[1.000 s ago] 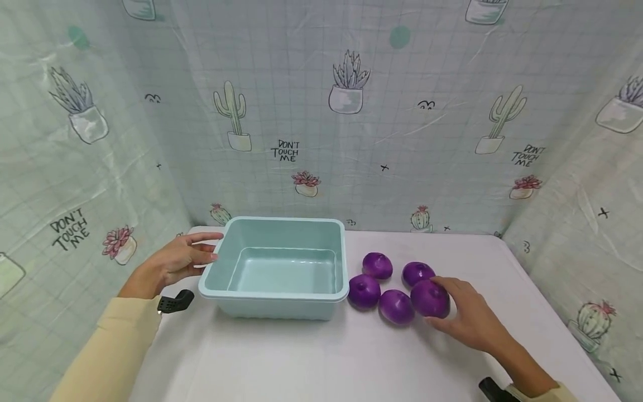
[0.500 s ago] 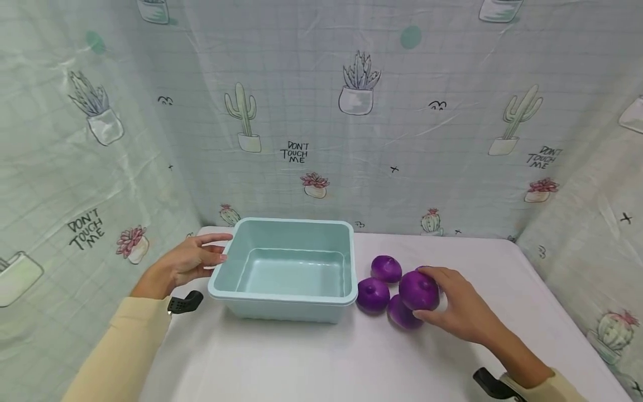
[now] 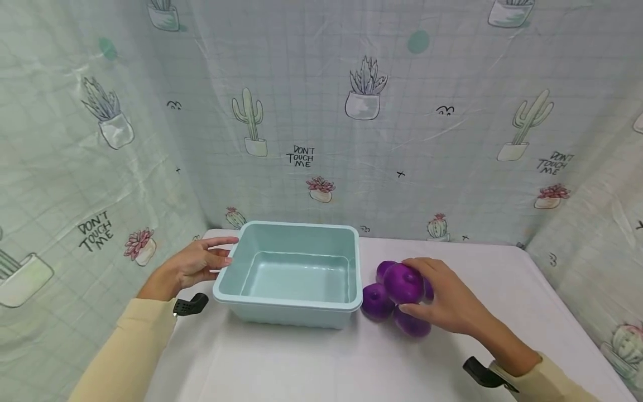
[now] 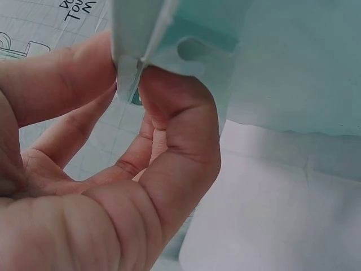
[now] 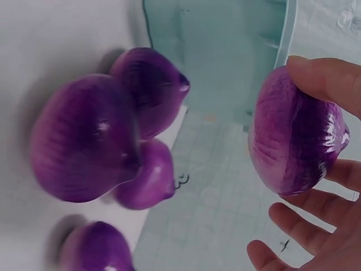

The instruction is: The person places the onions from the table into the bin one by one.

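Observation:
A light blue-green plastic basin (image 3: 287,305) stands on the table in the head view. My left hand (image 3: 192,267) pinches its left rim, with the thumb on one side and a finger on the other in the left wrist view. My right hand (image 3: 449,301) holds a purple onion (image 3: 403,283) between thumb and fingers, raised over the other onions. In the right wrist view this held onion (image 5: 293,135) hangs apart from the rest. Several more purple onions (image 3: 377,303) lie grouped at the basin's right side, partly hidden by the held one and the hand.
The white-covered table (image 3: 296,363) extends in front of the basin and to the right of the onions. A curtain (image 3: 321,123) printed with cactus pots stands behind and on both sides. A black wrist device (image 3: 482,373) sits at the right sleeve.
My right hand has lifted the onion off the table and carried it left, over the other onions toward the basin. My left hand keeps its hold on the rim. The head view has shifted slightly.

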Action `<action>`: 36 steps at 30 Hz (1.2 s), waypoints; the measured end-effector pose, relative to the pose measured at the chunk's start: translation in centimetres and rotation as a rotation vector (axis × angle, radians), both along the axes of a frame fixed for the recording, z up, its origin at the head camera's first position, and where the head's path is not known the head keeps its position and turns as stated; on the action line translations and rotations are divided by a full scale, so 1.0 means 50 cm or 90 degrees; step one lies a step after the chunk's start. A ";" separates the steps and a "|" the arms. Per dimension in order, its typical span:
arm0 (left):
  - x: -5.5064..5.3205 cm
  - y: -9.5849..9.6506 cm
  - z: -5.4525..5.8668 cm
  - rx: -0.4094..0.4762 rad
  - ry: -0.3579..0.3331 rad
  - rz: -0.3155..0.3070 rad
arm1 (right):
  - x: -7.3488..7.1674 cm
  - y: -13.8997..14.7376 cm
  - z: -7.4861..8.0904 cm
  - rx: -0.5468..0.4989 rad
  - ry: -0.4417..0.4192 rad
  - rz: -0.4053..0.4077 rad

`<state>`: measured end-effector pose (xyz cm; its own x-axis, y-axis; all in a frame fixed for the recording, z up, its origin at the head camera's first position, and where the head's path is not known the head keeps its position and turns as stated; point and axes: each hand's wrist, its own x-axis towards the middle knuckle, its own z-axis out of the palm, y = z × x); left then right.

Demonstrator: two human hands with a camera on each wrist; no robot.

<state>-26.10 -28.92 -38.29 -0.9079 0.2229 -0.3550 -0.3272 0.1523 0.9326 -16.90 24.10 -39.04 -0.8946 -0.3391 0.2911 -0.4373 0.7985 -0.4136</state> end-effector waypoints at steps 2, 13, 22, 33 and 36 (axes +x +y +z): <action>0.000 0.004 -0.002 0.000 -0.004 0.002 | -0.005 -0.009 0.006 0.002 -0.002 0.004; -0.006 0.017 0.001 -0.006 0.003 0.003 | -0.053 -0.052 0.043 0.028 0.023 0.069; -0.005 0.017 0.003 -0.021 0.006 0.003 | -0.084 -0.098 0.068 0.001 -0.001 0.120; 0.001 0.012 0.000 -0.041 0.001 0.022 | -0.123 -0.167 0.078 0.022 0.002 0.182; 0.005 0.008 -0.001 -0.050 0.006 0.020 | -0.132 -0.187 0.079 0.017 0.011 0.210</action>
<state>-25.84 -28.52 -38.35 -0.9172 0.1664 -0.3620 -0.3243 0.2158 0.9210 -23.52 14.75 -35.11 -0.7308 -0.6170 0.2918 -0.6803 0.6236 -0.3852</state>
